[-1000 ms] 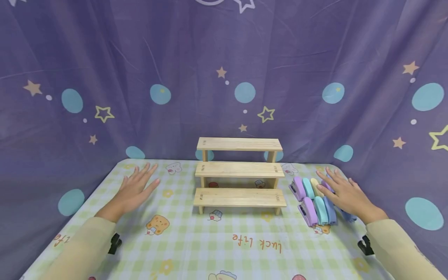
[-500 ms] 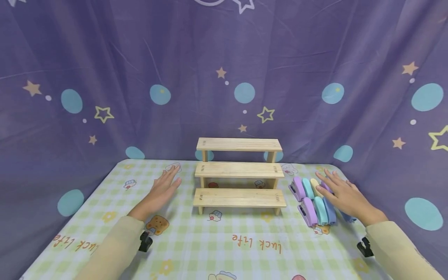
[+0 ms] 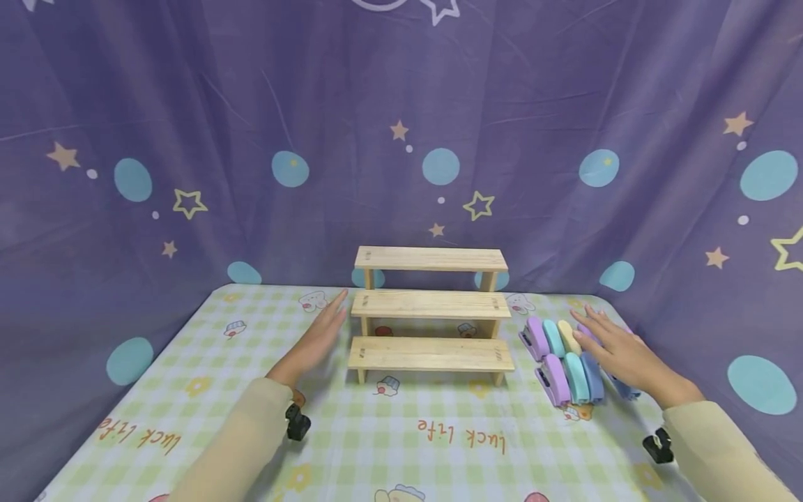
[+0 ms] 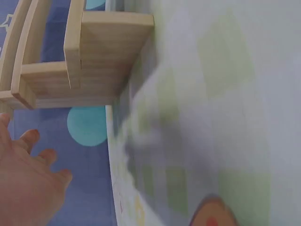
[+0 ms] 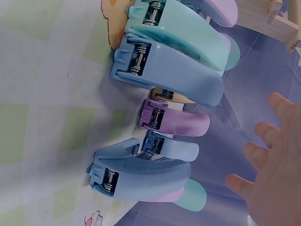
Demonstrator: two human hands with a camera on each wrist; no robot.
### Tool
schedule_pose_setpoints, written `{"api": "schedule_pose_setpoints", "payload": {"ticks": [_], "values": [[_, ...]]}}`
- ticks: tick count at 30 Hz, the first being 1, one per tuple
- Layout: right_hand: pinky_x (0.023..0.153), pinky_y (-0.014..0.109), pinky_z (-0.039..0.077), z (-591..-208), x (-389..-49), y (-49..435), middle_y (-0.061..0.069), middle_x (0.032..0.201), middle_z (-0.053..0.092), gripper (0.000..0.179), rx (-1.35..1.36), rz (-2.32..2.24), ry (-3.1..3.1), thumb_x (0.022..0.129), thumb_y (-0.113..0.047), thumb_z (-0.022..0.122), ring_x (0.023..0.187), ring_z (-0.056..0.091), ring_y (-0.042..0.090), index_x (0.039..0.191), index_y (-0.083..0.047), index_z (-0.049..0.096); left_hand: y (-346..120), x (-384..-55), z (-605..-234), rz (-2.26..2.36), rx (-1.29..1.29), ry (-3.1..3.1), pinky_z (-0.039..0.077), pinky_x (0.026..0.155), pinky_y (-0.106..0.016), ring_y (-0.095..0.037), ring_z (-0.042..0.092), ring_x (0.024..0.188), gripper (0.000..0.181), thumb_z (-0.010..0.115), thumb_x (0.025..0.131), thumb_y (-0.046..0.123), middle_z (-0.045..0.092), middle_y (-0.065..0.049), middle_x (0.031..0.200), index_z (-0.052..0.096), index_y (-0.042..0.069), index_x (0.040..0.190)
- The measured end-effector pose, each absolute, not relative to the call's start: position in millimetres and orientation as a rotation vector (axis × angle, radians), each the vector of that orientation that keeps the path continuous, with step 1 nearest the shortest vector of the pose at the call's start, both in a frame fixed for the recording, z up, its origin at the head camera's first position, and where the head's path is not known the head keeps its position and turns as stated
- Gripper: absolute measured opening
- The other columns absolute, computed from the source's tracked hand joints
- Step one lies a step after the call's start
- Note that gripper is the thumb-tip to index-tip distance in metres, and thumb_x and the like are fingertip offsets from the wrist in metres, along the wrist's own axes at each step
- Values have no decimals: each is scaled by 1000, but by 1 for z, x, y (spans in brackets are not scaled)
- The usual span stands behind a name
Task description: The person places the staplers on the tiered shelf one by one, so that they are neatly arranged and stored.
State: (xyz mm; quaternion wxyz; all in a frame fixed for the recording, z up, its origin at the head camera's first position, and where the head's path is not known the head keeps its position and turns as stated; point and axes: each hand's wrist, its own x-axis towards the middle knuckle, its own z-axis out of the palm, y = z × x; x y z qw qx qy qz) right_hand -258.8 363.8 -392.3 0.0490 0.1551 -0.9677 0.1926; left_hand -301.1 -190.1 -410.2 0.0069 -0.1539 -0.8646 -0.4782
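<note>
Stand: three-tier stepped stand of pale bare wood [image 3: 431,304], ctr of the head view, upright, boards rising twd the back; upper left of the left wrist view, seen end-on.
Left hand: the left hand [image 3: 318,338], just left of ctr, is released, fingers extended; tips just beside the stand's left end (contact? can't tell).
Right hand: the right hand [image 3: 630,354], right of frame, also released, fingers spread; it hovers over the rear/right part of the stapler group, w/ a gap below it in the right wrist view.
Staplers, front row: right of ctr, L to R, a lilac plastic stapler [image 3: 555,380], a mint-green plastic stapler [image 3: 575,378] and a blue plastic stapler [image 3: 592,378], side by side.
Staplers, back row: just behind, a second lilac stapler [image 3: 534,338], a second mint stapler [image 3: 553,338], then a cream-yellow plastic stapler [image 3: 568,337]; rest partly hidden by the hand.
Extra blue: another blue stapler [image 3: 626,390], right end of the group, part covered by the hand in the head view; lower ctr of the right wrist view.
Surface: green-and-white checked surface [image 3: 351,446] w/ cartoon prints, lower half of frame.
Backdrop: purple-blue curtain [image 3: 533,84] w/ stars & teal dots, upper half.
Arms: cream sleeves [image 3: 245,432], lower left & lower right, black clip [image 3: 297,422] at each wrist.
</note>
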Motion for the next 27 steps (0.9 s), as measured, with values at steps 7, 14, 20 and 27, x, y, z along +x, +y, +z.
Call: {"api": "schedule_pose_setpoints", "payload": {"ticks": [7, 14, 20, 27], "values": [[104, 81, 15, -392, -256, 368, 29, 161, 16, 60, 486, 760, -2933, 109, -42, 38, 144, 14, 55, 157, -6, 33, -175, -311, -418, -1636, -403, -2635, 18, 120, -58, -36, 16, 150, 63, 21, 109, 53, 10, -8, 167, 8, 25, 163], [103, 79, 22, -391, -252, 374, 35, 156, 22, 60, 484, 829, -2926, 109, -38, 39, 140, 21, 58, 152, 4, 37, -160, -313, -422, -1660, -254, -2568, 20, 121, -53, -32, 22, 149, 58, 27, 110, 46, 19, -3, 166, 18, 24, 162], [91, 71, 44, -393, -244, 386, 33, 145, 43, 56, 440, 682, -2926, 106, -36, 52, 122, 48, 55, 144, 5, 48, -149, -315, -426, -1789, -217, -2371, 41, 111, -47, -38, 44, 137, 51, 30, 112, 32, 33, -17, 158, 29, 12, 159], [86, 64, 53, -395, -235, 401, 30, 140, 51, 49, 434, 678, -2863, 101, -27, 62, 116, 55, 51, 138, 4, 57, -146, -317, -427, -1947, -221, -2291, 42, 111, -50, -38, 44, 137, 51, 32, 112, 30, 34, -17, 158, 25, 16, 160]]}}
